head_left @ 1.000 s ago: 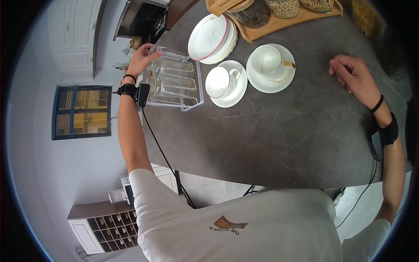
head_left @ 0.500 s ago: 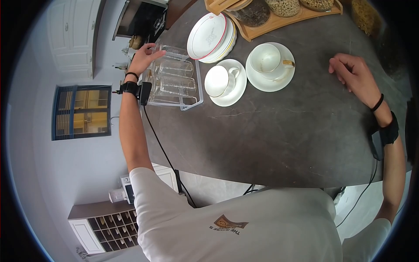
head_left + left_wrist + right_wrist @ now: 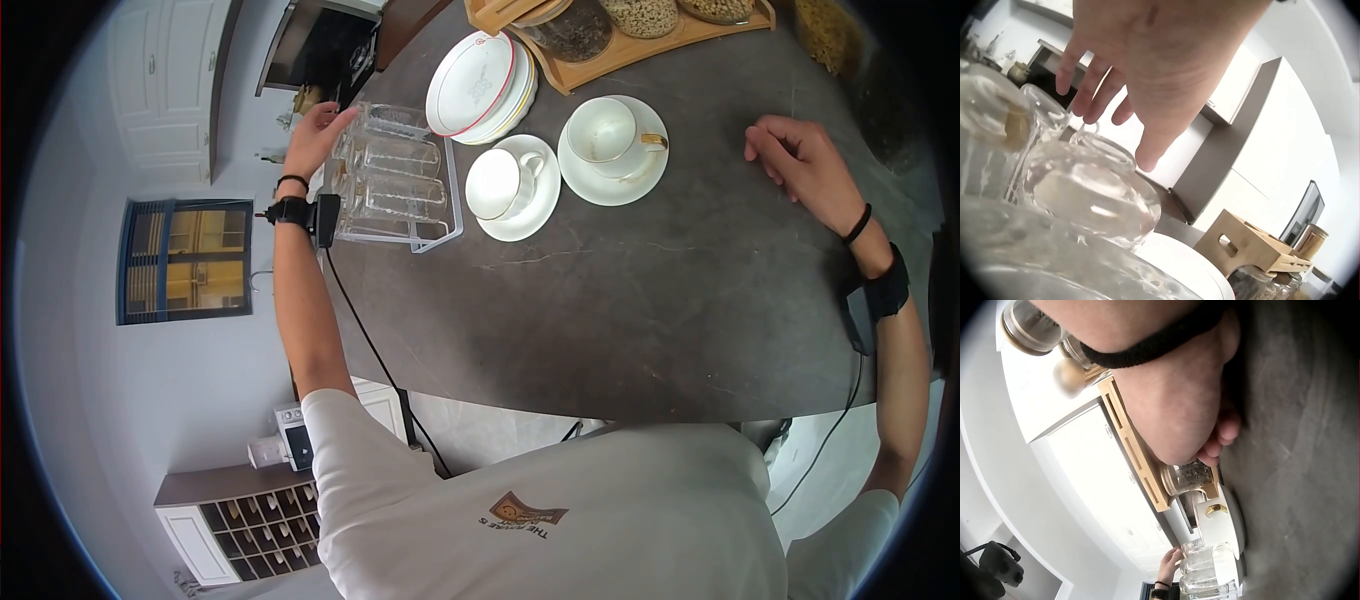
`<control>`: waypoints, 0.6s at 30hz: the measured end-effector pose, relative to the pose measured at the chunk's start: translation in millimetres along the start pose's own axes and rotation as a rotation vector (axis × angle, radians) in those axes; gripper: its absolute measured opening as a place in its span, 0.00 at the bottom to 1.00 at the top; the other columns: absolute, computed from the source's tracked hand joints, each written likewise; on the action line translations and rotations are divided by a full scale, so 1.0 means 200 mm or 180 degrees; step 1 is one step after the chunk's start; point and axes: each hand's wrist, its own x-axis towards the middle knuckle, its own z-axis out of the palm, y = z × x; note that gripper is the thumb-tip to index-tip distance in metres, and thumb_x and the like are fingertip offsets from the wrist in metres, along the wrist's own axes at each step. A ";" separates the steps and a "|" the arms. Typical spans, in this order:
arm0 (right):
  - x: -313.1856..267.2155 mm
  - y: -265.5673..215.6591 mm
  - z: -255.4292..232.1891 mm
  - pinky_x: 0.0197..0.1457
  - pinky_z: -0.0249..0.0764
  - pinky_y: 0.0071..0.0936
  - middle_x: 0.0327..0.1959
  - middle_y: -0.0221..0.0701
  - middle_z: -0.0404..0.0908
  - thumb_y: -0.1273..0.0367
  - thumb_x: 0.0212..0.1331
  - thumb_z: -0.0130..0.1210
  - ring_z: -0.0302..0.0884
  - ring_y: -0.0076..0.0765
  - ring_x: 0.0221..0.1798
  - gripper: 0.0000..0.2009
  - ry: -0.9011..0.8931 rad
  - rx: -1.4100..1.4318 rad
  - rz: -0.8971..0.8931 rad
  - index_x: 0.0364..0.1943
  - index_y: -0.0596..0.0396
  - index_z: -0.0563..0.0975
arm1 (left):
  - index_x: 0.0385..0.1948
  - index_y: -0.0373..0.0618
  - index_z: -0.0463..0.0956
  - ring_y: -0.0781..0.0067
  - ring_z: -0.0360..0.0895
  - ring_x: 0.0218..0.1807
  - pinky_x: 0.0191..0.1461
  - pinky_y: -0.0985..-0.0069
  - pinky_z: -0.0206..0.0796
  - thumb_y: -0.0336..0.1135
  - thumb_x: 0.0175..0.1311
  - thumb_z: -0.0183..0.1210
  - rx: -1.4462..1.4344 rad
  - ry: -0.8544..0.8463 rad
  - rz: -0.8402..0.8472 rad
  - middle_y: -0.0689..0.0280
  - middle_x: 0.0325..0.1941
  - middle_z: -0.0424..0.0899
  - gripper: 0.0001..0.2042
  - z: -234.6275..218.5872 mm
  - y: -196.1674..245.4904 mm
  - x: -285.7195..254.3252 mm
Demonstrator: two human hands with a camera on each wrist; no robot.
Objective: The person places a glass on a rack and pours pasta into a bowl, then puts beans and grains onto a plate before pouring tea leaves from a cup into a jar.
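Observation:
Fingers spread and straight, my left hand (image 3: 315, 140) hovers at the upside-down end of several clear drinking glasses (image 3: 400, 157). They lean in a pale wire rack (image 3: 456, 190) at the table's left. In the left wrist view, the palm and fingers (image 3: 1100, 94) are above the base of a glass (image 3: 1091, 187), with nothing in the grasp. My right hand (image 3: 805, 165) rests on the dark table (image 3: 600, 310) at the right, its fingers loosely curled and holding nothing. Nearest to it stands a white cup (image 3: 600, 130) with a gold handle, on a saucer (image 3: 635, 190).
Another white cup (image 3: 495, 185) sits on its saucer (image 3: 540, 205) beside the rack. Behind them is a stack of plates (image 3: 470, 85), the top one red-rimmed. A wooden stand (image 3: 600, 72) with jars (image 3: 645, 15) is at the back. A cable (image 3: 365, 340) trails from the left wrist.
My left hand has drawn back slightly from the far glass, its thumb and fingers parting from it. The glasses stay in the rack, and the right hand keeps its place on the table.

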 end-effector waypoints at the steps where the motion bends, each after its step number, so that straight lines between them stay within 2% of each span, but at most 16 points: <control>1: 0.00 0.00 0.00 0.21 0.62 0.18 0.19 0.20 0.67 0.56 0.75 0.50 0.65 0.14 0.20 0.19 0.0004 -0.0017 -0.0016 0.31 0.55 0.79 | 0.57 0.35 0.77 0.69 0.83 0.50 0.57 0.72 0.72 0.54 0.62 0.69 0.0101 0.0209 0.0143 0.58 0.47 0.87 0.32 -0.01 0.01 -0.02; 4: -0.01 -0.02 0.00 0.21 0.63 0.18 0.19 0.20 0.68 0.57 0.75 0.50 0.65 0.14 0.20 0.19 0.0031 -0.0074 0.0018 0.31 0.55 0.79 | 0.53 0.34 0.79 0.73 0.82 0.49 0.54 0.74 0.72 0.47 0.67 0.67 -0.0051 0.0815 0.0530 0.60 0.47 0.87 0.23 -0.08 0.16 -0.14; 6: -0.01 -0.02 0.00 0.22 0.63 0.18 0.19 0.20 0.69 0.57 0.75 0.50 0.65 0.14 0.21 0.18 0.0012 -0.0041 0.0038 0.32 0.55 0.80 | 0.51 0.35 0.81 0.75 0.82 0.49 0.53 0.77 0.72 0.40 0.70 0.65 -0.0782 0.1179 0.0719 0.62 0.47 0.87 0.17 -0.07 0.32 -0.27; 7: -0.01 -0.02 0.00 0.22 0.64 0.18 0.19 0.20 0.69 0.57 0.75 0.51 0.66 0.14 0.21 0.18 -0.0001 -0.0038 0.0043 0.32 0.55 0.80 | 0.49 0.36 0.81 0.77 0.80 0.45 0.49 0.79 0.71 0.36 0.73 0.62 -0.1156 0.1308 0.0820 0.63 0.45 0.86 0.12 -0.05 0.41 -0.34; 10: -0.02 -0.03 -0.01 0.22 0.64 0.18 0.19 0.20 0.70 0.57 0.75 0.51 0.66 0.14 0.21 0.18 -0.0011 -0.0055 0.0023 0.32 0.56 0.80 | 0.40 0.37 0.80 0.79 0.77 0.39 0.44 0.81 0.68 0.32 0.75 0.59 -0.1958 0.1218 0.1216 0.65 0.41 0.84 0.07 0.05 0.64 -0.62; 11: -0.01 -0.03 -0.01 0.23 0.65 0.18 0.19 0.19 0.71 0.57 0.75 0.51 0.67 0.14 0.21 0.18 -0.0046 -0.0027 0.0026 0.32 0.56 0.81 | 0.37 0.37 0.78 0.80 0.75 0.37 0.41 0.81 0.67 0.30 0.75 0.57 -0.2197 0.1104 0.1203 0.66 0.39 0.83 0.06 0.11 0.67 -0.71; 14: -0.02 -0.03 0.00 0.23 0.65 0.18 0.20 0.19 0.71 0.57 0.75 0.51 0.67 0.13 0.21 0.18 -0.0074 -0.0046 -0.0064 0.32 0.56 0.81 | 0.28 0.41 0.73 0.84 0.68 0.32 0.35 0.82 0.60 0.27 0.73 0.58 -0.2838 0.0939 0.1166 0.70 0.31 0.76 0.09 0.35 0.77 -0.92; 15: -0.01 -0.02 -0.01 0.24 0.66 0.17 0.20 0.19 0.71 0.58 0.75 0.51 0.67 0.13 0.22 0.18 -0.0109 -0.0058 -0.0045 0.33 0.57 0.81 | 0.24 0.42 0.67 0.86 0.63 0.30 0.34 0.84 0.55 0.26 0.71 0.60 -0.3028 0.0768 0.1221 0.72 0.27 0.72 0.13 0.44 0.78 -0.96; 16: -0.01 -0.02 0.00 0.24 0.67 0.17 0.20 0.19 0.71 0.58 0.75 0.51 0.67 0.13 0.23 0.18 -0.0100 -0.0047 -0.0022 0.34 0.57 0.81 | 0.20 0.43 0.61 0.87 0.57 0.28 0.31 0.82 0.49 0.25 0.70 0.61 -0.2981 0.0876 0.1103 0.75 0.24 0.67 0.19 0.51 0.86 -1.00; 18: -0.01 -0.01 0.00 0.25 0.67 0.17 0.20 0.20 0.72 0.59 0.75 0.51 0.67 0.13 0.23 0.18 -0.0094 -0.0056 0.0015 0.34 0.57 0.82 | 0.17 0.43 0.57 0.87 0.52 0.25 0.28 0.80 0.44 0.26 0.70 0.61 -0.3046 0.0625 0.1077 0.78 0.19 0.60 0.22 0.62 0.85 -1.03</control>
